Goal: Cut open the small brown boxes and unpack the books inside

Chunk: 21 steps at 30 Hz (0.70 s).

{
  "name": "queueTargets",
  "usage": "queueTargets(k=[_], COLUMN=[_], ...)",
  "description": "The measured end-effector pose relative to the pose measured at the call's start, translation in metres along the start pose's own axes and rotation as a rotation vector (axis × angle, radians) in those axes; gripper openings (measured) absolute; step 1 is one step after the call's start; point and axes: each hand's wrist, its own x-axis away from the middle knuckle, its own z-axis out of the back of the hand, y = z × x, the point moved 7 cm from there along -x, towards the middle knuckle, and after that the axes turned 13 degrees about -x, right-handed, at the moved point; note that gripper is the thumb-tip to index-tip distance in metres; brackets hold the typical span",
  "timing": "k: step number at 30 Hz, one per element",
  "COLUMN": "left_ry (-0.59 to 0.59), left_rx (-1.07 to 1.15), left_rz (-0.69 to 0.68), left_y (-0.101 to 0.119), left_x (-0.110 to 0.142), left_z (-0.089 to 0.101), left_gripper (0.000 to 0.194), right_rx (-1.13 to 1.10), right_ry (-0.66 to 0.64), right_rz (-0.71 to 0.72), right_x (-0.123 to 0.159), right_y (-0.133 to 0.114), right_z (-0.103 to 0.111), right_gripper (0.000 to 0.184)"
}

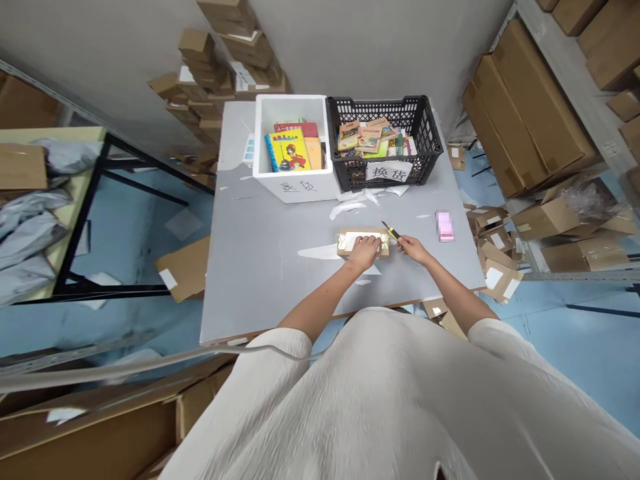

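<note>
A small cardboard box (343,244) with a white label and shiny tape lies on the grey table near its front side. My left hand (366,251) grips it from above, fingers curled over the top. Just to the right, my right hand (412,249) is closed around a yellow-and-black utility knife (394,234). The knife's blade points up and left, past the box's far right corner, and looks apart from the box. Scraps of white paper (318,253) lie beside and under the box.
At the table's (250,267) back stand a white foam bin (300,187) of books and a black plastic crate (430,150) of small books. A pink blurred item (445,226) lies at right. Cartons (540,113) crowd the right; a shelf (75,200) with grey parcels stands left.
</note>
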Motion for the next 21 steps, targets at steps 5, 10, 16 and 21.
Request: queueTargets(k=[5,10,16,21], left_ry=[-0.013,-0.001,0.017,0.035], left_rx=[-0.006,-0.014,-0.022,0.002], left_rz=[0.017,0.017,0.010,0.017], left_y=[0.002,0.003,0.003,0.002], left_x=[-0.008,-0.010,-0.007,-0.004], left_z=[0.001,-0.002,-0.004,-0.001], left_gripper=[0.052,0.061,0.051,0.047], right_rx=[0.228,0.342,0.708,0.885], right_ry=[-0.041,-0.143,-0.151,-0.171], right_rz=[0.052,0.145,0.272,0.279], right_x=[0.007,0.012,0.005,-0.004], right_y=[-0.019,-0.034,-0.046,-0.045], right_z=[0.037,0.052,0.046,0.035], right_gripper=[0.042,0.039,0.030,0.037])
